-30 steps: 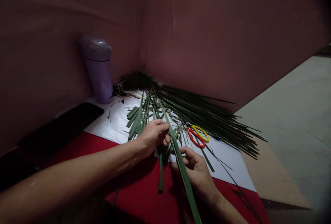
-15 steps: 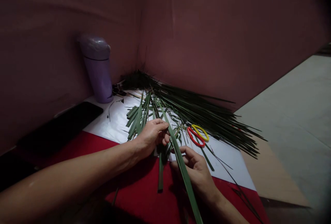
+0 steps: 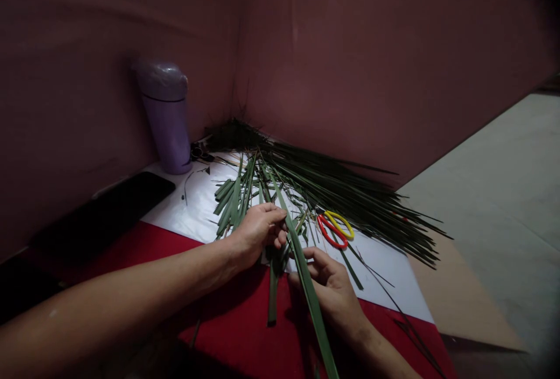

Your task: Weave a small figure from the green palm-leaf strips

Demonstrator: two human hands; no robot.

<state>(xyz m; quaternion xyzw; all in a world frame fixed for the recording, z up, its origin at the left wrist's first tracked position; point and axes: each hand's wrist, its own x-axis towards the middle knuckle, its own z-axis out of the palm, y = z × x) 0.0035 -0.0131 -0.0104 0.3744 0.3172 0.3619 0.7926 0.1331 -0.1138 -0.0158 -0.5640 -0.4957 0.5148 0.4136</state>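
Note:
My left hand (image 3: 261,230) is closed, its thumb and fingers pinching a long green leaf strip (image 3: 307,280) partway along. From there the strip slants down toward me, across the fingers of my right hand (image 3: 328,280). That hand is curled round the strip, with its fingertips partly hidden behind it. Between the hands a darker leaf piece (image 3: 272,300) hangs down over the red surface. Scissors (image 3: 335,229) with one red and one yellow handle loop lie just beyond my right hand; their blades are mostly hidden among leaves.
A large bundle of long leaves (image 3: 363,198) lies along the wall on the right. Shorter cut strips (image 3: 225,198) rest on the white sheet (image 3: 175,216). A purple tumbler (image 3: 168,128) stands at the back left, near a dark flat object (image 3: 131,198). Red covering (image 3: 236,320) fills the front.
The near end of the leaf strip has swung slightly to the left. Both hands have stayed almost in the same place.

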